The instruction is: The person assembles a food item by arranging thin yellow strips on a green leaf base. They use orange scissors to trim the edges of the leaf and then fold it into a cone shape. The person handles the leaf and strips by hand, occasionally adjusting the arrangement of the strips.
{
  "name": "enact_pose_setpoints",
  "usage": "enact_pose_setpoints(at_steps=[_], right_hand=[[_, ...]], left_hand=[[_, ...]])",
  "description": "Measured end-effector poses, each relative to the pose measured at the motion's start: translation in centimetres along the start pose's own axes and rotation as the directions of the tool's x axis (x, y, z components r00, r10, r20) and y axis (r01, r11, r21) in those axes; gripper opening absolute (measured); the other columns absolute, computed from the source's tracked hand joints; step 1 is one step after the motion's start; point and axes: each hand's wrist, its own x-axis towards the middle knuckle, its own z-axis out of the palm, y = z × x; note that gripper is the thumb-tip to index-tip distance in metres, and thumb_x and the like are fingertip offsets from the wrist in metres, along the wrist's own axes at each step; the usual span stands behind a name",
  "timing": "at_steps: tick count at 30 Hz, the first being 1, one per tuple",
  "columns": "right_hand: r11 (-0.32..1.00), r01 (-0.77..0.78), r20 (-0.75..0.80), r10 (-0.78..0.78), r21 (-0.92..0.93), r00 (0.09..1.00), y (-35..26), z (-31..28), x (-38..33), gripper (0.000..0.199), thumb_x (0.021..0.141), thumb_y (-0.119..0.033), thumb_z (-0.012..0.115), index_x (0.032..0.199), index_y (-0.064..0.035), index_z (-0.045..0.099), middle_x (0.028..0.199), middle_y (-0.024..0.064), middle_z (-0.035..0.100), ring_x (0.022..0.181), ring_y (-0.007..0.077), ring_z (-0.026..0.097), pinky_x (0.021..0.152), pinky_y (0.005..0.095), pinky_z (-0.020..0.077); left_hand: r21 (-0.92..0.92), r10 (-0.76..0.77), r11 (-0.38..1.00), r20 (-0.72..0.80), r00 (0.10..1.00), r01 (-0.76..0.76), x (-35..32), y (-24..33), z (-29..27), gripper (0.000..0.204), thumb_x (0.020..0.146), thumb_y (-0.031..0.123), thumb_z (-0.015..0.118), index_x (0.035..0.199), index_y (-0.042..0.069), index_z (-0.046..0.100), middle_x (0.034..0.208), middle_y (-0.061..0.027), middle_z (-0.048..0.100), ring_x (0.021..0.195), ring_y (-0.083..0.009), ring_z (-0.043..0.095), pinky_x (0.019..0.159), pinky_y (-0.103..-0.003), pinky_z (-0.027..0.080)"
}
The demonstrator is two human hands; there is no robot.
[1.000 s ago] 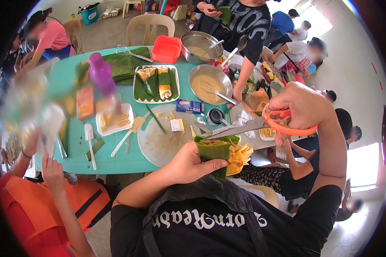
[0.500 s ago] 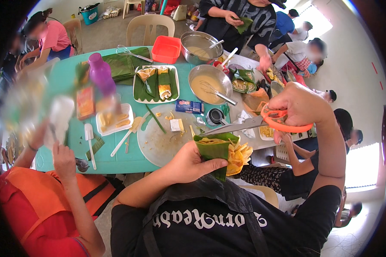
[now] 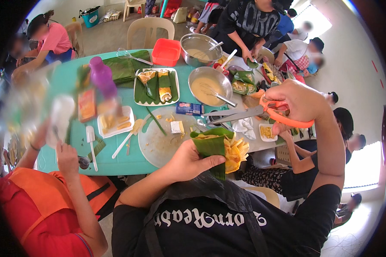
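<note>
My left hand (image 3: 188,163) is closed around a folded green banana leaf wrap (image 3: 208,147). Pale yellow strips (image 3: 237,152) stick out of its right end, over an orange-yellow piece. In my right hand (image 3: 292,99) is a pair of scissors (image 3: 240,115) with orange handles, fingers through the loops. Its blades point left, slightly parted, above the leaf and apart from it. Below the blades and beyond the wrap lies a round translucent board (image 3: 156,147) bearing crumbs and a white block (image 3: 177,127).
On the teal table (image 3: 75,160) stand a tray of leaf-wrapped rolls (image 3: 164,88), batter bowls (image 3: 201,83), a blue packet (image 3: 189,108), a red container (image 3: 166,51) and a purple bottle (image 3: 101,75). A co-worker in an orange apron (image 3: 43,195) works close on my left; others sit or stand around.
The scissors have risen away from the leaf, their blades now parted. My left hand with the wrap has shifted slightly left. The co-worker across has lowered a leaf piece toward the table.
</note>
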Motion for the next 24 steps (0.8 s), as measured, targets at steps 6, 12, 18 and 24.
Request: enact_pose_setpoints(at_steps=[6, 12, 18, 24], right_hand=[[0.997, -0.063, -0.052, 0.060, -0.046, 0.997, -0.2, -0.8, -2.1, 0.067, 0.055, -0.057, 0.082, 0.087, -0.0022, 0.061, 0.069, 0.0073, 0.056, 0.060, 0.0205, 0.053, 0.056, 0.0306, 0.0419], [0.990, -0.056, -0.139, 0.037, -0.133, 0.990, -0.9, -1.1, -3.8, 0.069, 0.053, -0.057, 0.083, 0.086, -0.0012, 0.059, 0.068, 0.0089, 0.055, 0.061, 0.0258, 0.053, 0.056, 0.0340, 0.0421], [0.997, -0.006, -0.236, -0.013, -0.080, 0.972, 0.0, 0.9, -4.5, 0.072, 0.048, -0.062, 0.082, 0.080, -0.0048, 0.051, 0.059, 0.0041, 0.044, 0.052, 0.0225, 0.044, 0.051, 0.0334, 0.0359], [0.994, -0.002, -0.244, -0.025, -0.110, 0.970, -0.9, 0.9, -4.6, 0.066, 0.048, -0.054, 0.086, 0.074, -0.0055, 0.049, 0.057, 0.0038, 0.040, 0.051, 0.0227, 0.039, 0.049, 0.0332, 0.0341]], left_hand=[[-0.062, -0.008, 0.998, -0.112, 0.994, 0.001, 0.6, -0.3, -0.2, 0.029, 0.087, 0.004, 0.064, 0.114, -0.003, 0.056, 0.105, -0.0042, 0.064, 0.096, -0.0100, 0.058, 0.085, -0.027, 0.048], [-0.036, 0.050, 0.998, -0.111, 0.993, -0.055, 1.0, 0.2, 0.0, 0.032, 0.087, 0.003, 0.064, 0.117, -0.003, 0.054, 0.106, -0.0046, 0.063, 0.096, -0.0102, 0.058, 0.085, -0.028, 0.049], [-0.056, 0.052, 0.997, -0.111, 0.992, -0.059, 1.5, 0.7, 1.1, 0.030, 0.088, 0.004, 0.063, 0.116, -0.002, 0.055, 0.106, -0.0050, 0.063, 0.096, -0.0110, 0.059, 0.084, -0.028, 0.049], [0.003, 0.066, 0.998, -0.079, 0.995, -0.066, 1.4, 0.4, 1.4, 0.028, 0.088, 0.004, 0.063, 0.114, -0.002, 0.056, 0.106, -0.0058, 0.064, 0.096, -0.0114, 0.059, 0.084, -0.028, 0.049]])
